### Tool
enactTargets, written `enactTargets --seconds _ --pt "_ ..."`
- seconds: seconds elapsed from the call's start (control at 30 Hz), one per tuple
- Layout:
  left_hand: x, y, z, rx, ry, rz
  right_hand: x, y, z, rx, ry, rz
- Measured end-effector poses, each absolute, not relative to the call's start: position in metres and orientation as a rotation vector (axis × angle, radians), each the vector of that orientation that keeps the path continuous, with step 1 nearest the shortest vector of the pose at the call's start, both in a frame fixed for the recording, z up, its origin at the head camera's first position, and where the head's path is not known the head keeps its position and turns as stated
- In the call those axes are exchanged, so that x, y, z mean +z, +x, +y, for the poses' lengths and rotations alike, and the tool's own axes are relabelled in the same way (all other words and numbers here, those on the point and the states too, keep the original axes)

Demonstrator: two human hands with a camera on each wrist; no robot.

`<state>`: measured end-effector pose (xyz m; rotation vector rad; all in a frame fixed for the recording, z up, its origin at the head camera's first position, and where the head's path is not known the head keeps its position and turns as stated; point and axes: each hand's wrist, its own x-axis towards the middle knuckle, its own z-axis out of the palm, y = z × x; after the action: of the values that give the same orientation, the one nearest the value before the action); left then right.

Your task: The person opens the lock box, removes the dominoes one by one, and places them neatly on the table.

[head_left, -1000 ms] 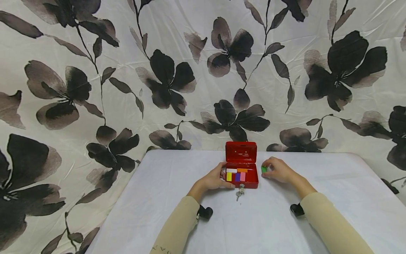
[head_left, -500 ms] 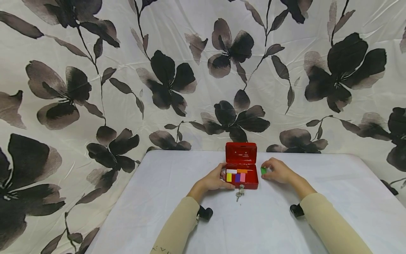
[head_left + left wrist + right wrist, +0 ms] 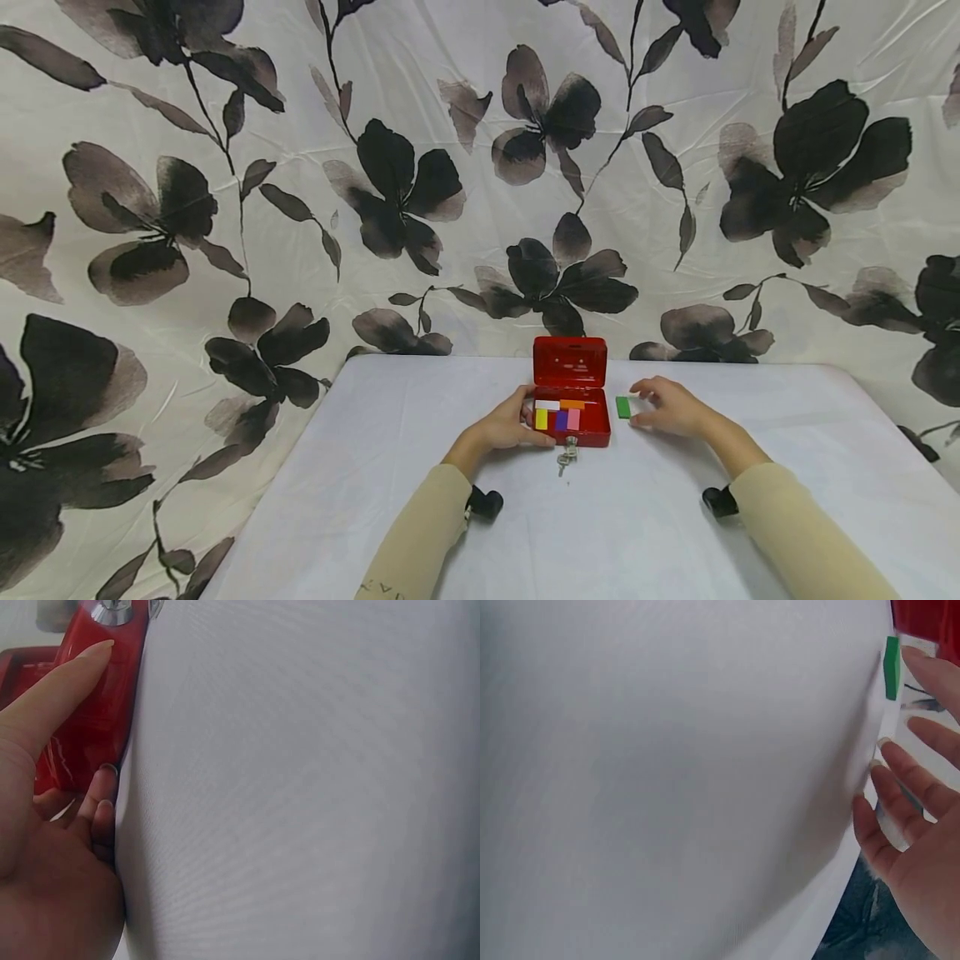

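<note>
A small red box point(image 3: 592, 434) stands open on the white table point(image 3: 600, 525), its lid point(image 3: 570, 361) upright. Inside lie several coloured blocks: white, orange, yellow, purple, pink. My left hand point(image 3: 527, 417) holds the box's left front corner; the left wrist view shows the thumb point(image 3: 60, 690) along the red front wall point(image 3: 97, 727) and fingers curled at its side. A green block point(image 3: 623, 407) lies flat on the table right of the box. My right hand point(image 3: 642, 406) hovers just right of it with fingers spread; the right wrist view shows the green block point(image 3: 891, 667) by the fingertips point(image 3: 922, 664).
A key on a ring point(image 3: 566, 457) hangs from the lock at the box's front. A floral cloth point(image 3: 390, 183) hangs behind the table. Bare white tabletop stretches left, right and in front of the box.
My right hand let go of the green block, which now lies flat on the table, and drew back slightly to the right with fingers spread. The left hand stayed on the box.
</note>
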<state>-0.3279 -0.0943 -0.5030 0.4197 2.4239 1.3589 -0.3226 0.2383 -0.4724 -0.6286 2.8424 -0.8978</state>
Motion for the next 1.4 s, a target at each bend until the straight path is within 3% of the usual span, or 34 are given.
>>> enactTargets --seconds 0.47,1.4 --pt "-0.498 -0.323 -0.094 1.373 0.393 2.411 -0.46 -0.305 0.244 -0.942 -0.732 2.858" --pt "-0.5 -0.325 -0.096 1.331 0.387 2.427 -0.449 -0.312 0.171 -0.87 -0.819 2.819"
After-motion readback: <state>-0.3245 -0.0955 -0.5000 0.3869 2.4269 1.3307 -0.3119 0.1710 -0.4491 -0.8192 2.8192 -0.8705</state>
